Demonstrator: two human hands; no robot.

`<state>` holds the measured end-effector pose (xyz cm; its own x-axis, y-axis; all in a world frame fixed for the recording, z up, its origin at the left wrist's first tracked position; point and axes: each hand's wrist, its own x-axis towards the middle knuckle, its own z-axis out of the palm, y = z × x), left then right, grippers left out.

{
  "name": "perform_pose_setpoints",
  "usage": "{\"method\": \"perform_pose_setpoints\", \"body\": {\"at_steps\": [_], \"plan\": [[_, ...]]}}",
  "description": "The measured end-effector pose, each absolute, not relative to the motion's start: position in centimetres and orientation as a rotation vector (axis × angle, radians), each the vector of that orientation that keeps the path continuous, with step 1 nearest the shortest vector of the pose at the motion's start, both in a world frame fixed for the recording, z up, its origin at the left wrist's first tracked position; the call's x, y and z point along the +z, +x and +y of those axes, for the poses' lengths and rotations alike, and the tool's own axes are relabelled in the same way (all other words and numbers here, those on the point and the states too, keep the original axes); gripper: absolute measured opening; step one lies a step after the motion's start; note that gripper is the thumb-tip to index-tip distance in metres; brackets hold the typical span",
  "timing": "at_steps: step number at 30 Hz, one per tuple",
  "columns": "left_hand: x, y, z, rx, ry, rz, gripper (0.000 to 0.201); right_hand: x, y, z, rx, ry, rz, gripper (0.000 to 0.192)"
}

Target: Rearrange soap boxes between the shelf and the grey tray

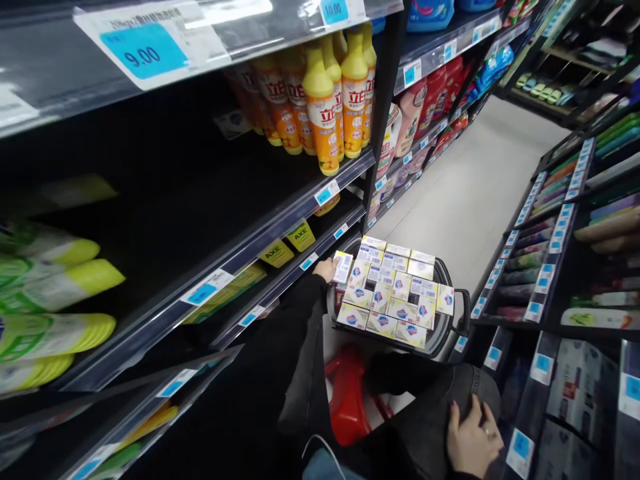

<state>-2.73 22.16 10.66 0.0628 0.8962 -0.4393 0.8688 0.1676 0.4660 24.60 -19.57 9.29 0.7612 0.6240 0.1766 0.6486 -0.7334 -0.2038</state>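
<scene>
My left hand [327,269] reaches out in a black sleeve and grips a small white and yellow box [343,267] at the left rim of a grey basket [445,333]. The basket is packed with several similar small boxes [395,293], each with a blue and red logo. My right hand [473,437] rests flat on my knee in grey trousers, fingers spread, holding nothing. A red stool [347,393] shows beneath me.
Dark shelves on the left hold yellow and orange bottles [325,100], green and yellow packs [50,293] and blue price tags [144,50]. More shelving [560,267] stands on the right. The pale aisle floor [475,187] runs ahead beyond the basket.
</scene>
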Motion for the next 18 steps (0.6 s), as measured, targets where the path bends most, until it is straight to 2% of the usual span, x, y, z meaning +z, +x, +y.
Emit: {"method": "perform_pose_setpoints", "body": {"at_steps": [11,18], "plan": [[4.3,-1.9,23.7,-0.162,1.715,1.744,0.037,8.3,25.0,-19.2,-0.307,-2.749,-1.112,0.057],[1.8,-1.7,24.1,-0.311,1.796,1.751,0.052,8.3,25.2,-19.7,-0.317,-2.784,-1.176,0.055]]}}
